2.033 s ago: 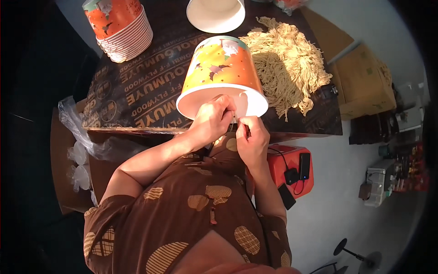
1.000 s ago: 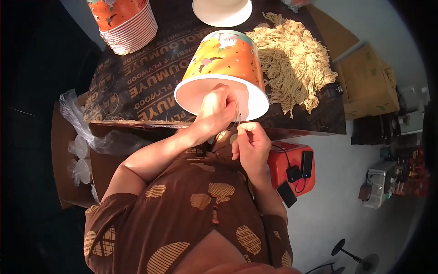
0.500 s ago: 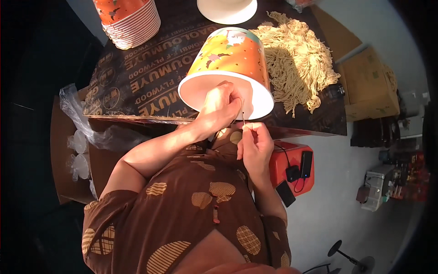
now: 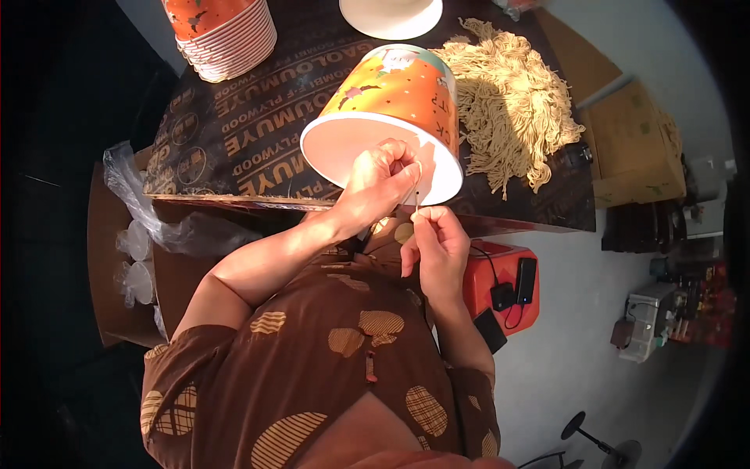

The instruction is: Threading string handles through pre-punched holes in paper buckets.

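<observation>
An orange paper bucket (image 4: 367, 90) with a printed pattern lies tilted on the table, its wide white-rimmed opening facing me. My left hand (image 4: 381, 176) is at the opening, thumb and fingers pinched together on a thin pale cord (image 4: 419, 173). Just below the rim, my right hand (image 4: 436, 244) pinches a thin strand close to a small dark spot near the bucket's edge. Whether the strand passes through the wall there, I cannot tell. To the right of the bucket lies a heap of cream cotton cords (image 4: 516, 109).
A stack of nested orange buckets (image 4: 226, 47) stands at the far left, with a white round piece (image 4: 392, 17) at the back. Below the dark printed plywood table (image 4: 234, 148) are an open carton (image 4: 117, 273) and a red stool (image 4: 508, 266) bearing black devices. Another carton (image 4: 633, 141) stands at right.
The bucket has rolled slightly, so dark print now shows on its right side. My left fingers have shifted a little at the opening; my right hand stays almost in place.
</observation>
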A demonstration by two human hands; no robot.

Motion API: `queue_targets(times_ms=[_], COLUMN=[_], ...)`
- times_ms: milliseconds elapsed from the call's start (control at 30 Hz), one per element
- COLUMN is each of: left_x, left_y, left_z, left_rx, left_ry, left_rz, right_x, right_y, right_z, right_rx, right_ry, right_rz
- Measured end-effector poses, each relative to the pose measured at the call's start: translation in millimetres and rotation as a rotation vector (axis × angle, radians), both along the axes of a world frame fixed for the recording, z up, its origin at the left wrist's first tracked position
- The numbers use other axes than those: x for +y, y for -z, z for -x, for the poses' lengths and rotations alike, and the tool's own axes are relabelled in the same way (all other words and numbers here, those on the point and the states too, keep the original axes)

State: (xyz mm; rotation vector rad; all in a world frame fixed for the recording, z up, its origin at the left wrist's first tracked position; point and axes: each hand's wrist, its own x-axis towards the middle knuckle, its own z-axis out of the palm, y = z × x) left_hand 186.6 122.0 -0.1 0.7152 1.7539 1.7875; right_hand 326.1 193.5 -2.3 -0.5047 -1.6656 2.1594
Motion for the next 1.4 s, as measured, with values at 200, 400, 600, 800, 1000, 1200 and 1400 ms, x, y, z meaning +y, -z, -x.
queue_targets(times_ms=[200,400,600,800,1000,1200,1400], left_x=[0,0,3,9,13,10,7], left_y=[-3,-6,-7,-4,-3,-23,-29], left_z=[-2,-3,-5,0,4,16,19], left_rx=[-0.097,-0.016,0.039,0.144,0.321,0.517,0.369], left_ry=[0.014,-0.01,-0.057,-0.065,-0.088,0.09,0.256], left_rz=[0.0,0.013,0.05,0.147,0.2,0.487,0.413], right_x=[-2,-1,5,6,5,13,17], right_y=[5,13,36,37,26,29,32], right_z=[1,3,2,4,0,3,4], right_rx=[-0.038,-0.016,-0.087,0.041,0.055,0.075,0.102], right_ry=[-0.007,-0.017,0.072,0.26,0.329,0.291,0.283], right_rz=[-0.015,0.121,-0.332,-1.035,-1.504,-1.533,-1.462])
